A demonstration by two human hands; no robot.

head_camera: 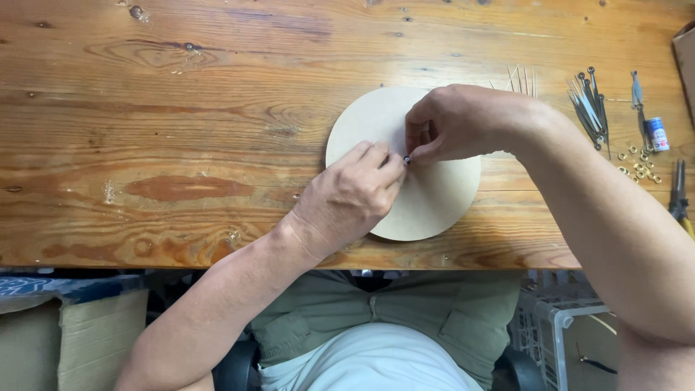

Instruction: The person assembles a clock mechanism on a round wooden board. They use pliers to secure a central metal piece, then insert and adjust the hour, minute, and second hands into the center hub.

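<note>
A small tube (656, 134) with a white, blue and red label lies at the right of the table (181, 108). A cardboard box (101, 337) stands lower left; another box's corner (685, 61) shows upper right.

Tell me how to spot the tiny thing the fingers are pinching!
Find the pale round disc on the wooden table. At its middle, the left hand and right hand meet fingertip to fingertip. Between them sits one small dark piece, unlike the loose brass rings far right.

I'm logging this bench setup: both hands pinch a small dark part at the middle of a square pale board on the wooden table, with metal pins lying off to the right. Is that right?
Not quite: the pale board is round, a disc, not square, as the head view shows. The rest holds: the left hand and right hand pinch a small dark part at its middle on the wooden table, metal pins to the right.
</note>
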